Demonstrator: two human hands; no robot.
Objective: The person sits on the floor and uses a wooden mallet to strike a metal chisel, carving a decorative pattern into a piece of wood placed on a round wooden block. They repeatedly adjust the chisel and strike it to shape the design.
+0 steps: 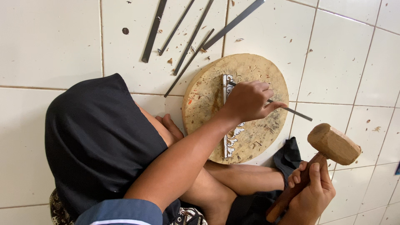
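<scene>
Left hand (246, 101) grips chisel (287, 109), tip hidden; hides carved strip's (228, 125) middle. Right hand (310, 189) clenches mallet (329, 148).

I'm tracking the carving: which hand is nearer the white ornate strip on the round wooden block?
Left. The left hand holds a thin metal chisel directly over the white ornate strip; the right hand grips a wooden mallet off to the side, beyond the round wooden block.

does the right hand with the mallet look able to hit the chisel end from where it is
Probably yes. The right hand holds the mallet raised just beside the chisel, whose free end sticks out past the left hand, with only bare floor between them.
</scene>
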